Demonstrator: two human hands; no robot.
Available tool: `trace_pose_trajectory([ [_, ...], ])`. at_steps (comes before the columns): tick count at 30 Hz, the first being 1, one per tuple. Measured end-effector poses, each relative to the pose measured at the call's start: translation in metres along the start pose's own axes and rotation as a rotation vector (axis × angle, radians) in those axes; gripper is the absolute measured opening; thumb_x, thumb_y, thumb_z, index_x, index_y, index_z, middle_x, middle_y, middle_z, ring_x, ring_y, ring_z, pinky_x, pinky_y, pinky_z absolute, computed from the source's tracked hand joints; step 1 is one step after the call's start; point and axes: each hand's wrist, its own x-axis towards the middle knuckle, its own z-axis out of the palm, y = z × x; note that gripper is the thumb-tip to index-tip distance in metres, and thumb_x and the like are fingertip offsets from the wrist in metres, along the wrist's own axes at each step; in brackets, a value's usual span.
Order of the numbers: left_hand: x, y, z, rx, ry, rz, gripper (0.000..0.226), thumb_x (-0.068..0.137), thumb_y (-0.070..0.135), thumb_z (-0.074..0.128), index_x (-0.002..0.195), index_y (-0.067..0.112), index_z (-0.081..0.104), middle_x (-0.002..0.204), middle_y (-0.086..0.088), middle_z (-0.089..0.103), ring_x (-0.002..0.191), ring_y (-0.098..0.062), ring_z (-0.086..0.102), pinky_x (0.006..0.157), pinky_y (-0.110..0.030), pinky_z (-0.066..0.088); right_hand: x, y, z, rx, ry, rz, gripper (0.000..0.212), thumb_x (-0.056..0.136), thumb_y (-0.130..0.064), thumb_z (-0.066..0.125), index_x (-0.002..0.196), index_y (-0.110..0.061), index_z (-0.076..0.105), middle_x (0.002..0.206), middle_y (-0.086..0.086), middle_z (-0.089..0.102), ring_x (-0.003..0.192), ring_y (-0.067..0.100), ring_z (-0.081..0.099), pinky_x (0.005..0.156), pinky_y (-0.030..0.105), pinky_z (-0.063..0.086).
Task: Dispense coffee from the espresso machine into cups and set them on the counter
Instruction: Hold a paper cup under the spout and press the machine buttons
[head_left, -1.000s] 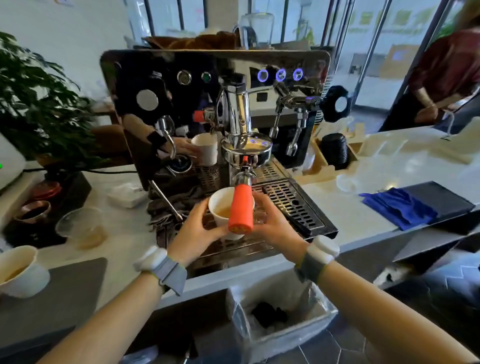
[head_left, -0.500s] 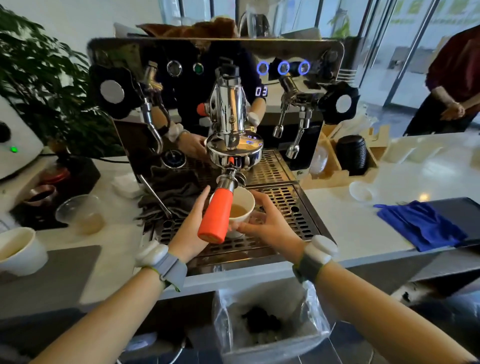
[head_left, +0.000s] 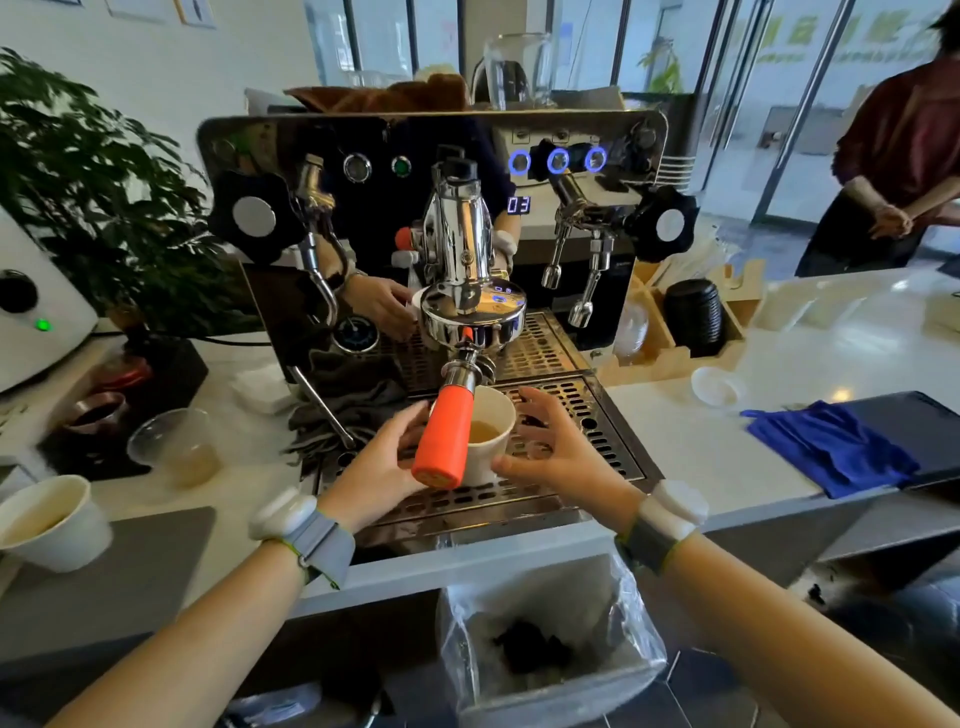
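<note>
Two hands are being held around a white paper cup (head_left: 491, 434) part-filled with pale brown coffee, which is standing on the perforated steel drip tray (head_left: 587, 431) of the chrome espresso machine (head_left: 447, 218), under the group head. The left hand (head_left: 382, 465) is being curled against the cup's left side, behind the orange portafilter handle (head_left: 441, 441) that is sticking out towards the near side. The right hand (head_left: 558, 449) is being held at the cup's right side with fingers spread and lightly bent; whether they are touching the cup cannot be told. A second white paper cup (head_left: 49, 522) with coffee is sitting on the bench (head_left: 675, 452) at the near left, beside a grey mat (head_left: 130, 561). A clear plastic cup (head_left: 174, 449) is standing just beyond it. A crumpled blue cloth (head_left: 826, 449) is lying on the bench to the right.
</note>
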Motion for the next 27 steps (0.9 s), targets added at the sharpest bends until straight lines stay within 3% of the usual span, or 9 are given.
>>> trace_pose_trajectory([
  [5, 0.002, 0.029, -0.023, -0.071, 0.166, 0.111, 0.059, 0.09, 0.005, 0.06, 0.133, 0.036, 0.035, 0.138, 0.007, 0.043, 0.13, -0.009, 0.041, 0.088, -0.017, 0.04, -0.002, -0.029, -0.017, -0.012, 0.118, -0.103, 0.083, 0.069, -0.048, 0.075, 0.138, -0.039, 0.031, 0.13, -0.016, 0.042, 0.121, 0.008, 0.044, 0.096, 0.029, 0.039],
  [9, 0.006, 0.063, -0.038, -0.01, 0.27, 0.249, 0.056, 0.092, 0.011, 0.059, 0.139, 0.033, 0.036, 0.142, 0.01, 0.041, 0.13, -0.001, 0.04, 0.083, -0.002, 0.04, 0.003, -0.059, -0.024, 0.052, 0.189, -0.21, 0.073, 0.074, -0.061, 0.063, 0.137, -0.038, 0.035, 0.129, -0.014, 0.046, 0.115, 0.0, 0.047, 0.094, 0.024, 0.041],
  [11, 0.006, 0.083, -0.044, 0.019, 0.278, 0.317, 0.056, 0.093, 0.019, 0.058, 0.141, 0.036, 0.034, 0.143, 0.016, 0.038, 0.127, 0.012, 0.036, 0.088, -0.005, 0.039, 0.006, -0.075, -0.025, 0.084, 0.211, -0.255, 0.066, 0.079, -0.059, 0.061, 0.137, -0.04, 0.036, 0.131, -0.015, 0.045, 0.118, -0.001, 0.045, 0.086, 0.017, 0.039],
  [13, 0.006, 0.098, -0.047, 0.028, 0.292, 0.37, 0.054, 0.094, 0.024, 0.058, 0.14, 0.04, 0.033, 0.142, 0.019, 0.036, 0.123, 0.018, 0.034, 0.093, -0.011, 0.037, 0.009, -0.085, -0.025, 0.112, 0.234, -0.289, 0.064, 0.078, -0.057, 0.061, 0.136, -0.042, 0.036, 0.138, -0.014, 0.042, 0.126, 0.005, 0.041, 0.095, 0.024, 0.037],
  [15, 0.007, 0.112, -0.049, 0.046, 0.307, 0.4, 0.053, 0.094, 0.026, 0.058, 0.14, 0.037, 0.035, 0.141, 0.018, 0.033, 0.12, 0.02, 0.032, 0.092, -0.007, 0.036, 0.012, -0.093, -0.025, 0.079, 0.25, -0.321, 0.062, 0.08, -0.055, 0.061, 0.135, -0.043, 0.035, 0.142, -0.014, 0.038, 0.131, 0.008, 0.035, 0.105, 0.033, 0.032],
  [21, 0.012, 0.151, -0.059, 0.156, 0.301, 0.491, 0.049, 0.095, 0.029, 0.055, 0.14, 0.031, 0.037, 0.136, 0.018, 0.031, 0.116, 0.024, 0.03, 0.093, -0.007, 0.032, 0.021, -0.133, -0.035, -0.007, 0.248, -0.414, 0.048, 0.089, -0.042, 0.059, 0.13, -0.042, 0.034, 0.135, -0.015, 0.037, 0.132, 0.008, 0.032, 0.109, 0.033, 0.027],
  [24, 0.014, 0.169, -0.063, 0.164, 0.291, 0.517, 0.048, 0.095, 0.03, 0.055, 0.14, 0.031, 0.038, 0.138, 0.016, 0.032, 0.126, 0.008, 0.032, 0.103, -0.022, 0.033, 0.023, -0.152, -0.037, -0.015, 0.228, -0.465, 0.046, 0.09, -0.039, 0.059, 0.128, -0.044, 0.035, 0.135, -0.014, 0.04, 0.129, 0.007, 0.035, 0.108, 0.033, 0.027],
  [27, 0.016, 0.186, -0.068, 0.177, 0.3, 0.545, 0.049, 0.095, 0.03, 0.055, 0.14, 0.031, 0.037, 0.14, 0.013, 0.034, 0.13, 0.002, 0.031, 0.104, -0.027, 0.034, 0.029, -0.171, -0.041, -0.017, 0.239, -0.489, 0.051, 0.091, -0.037, 0.058, 0.135, -0.036, 0.035, 0.128, -0.016, 0.043, 0.127, 0.008, 0.036, 0.102, 0.029, 0.03],
])
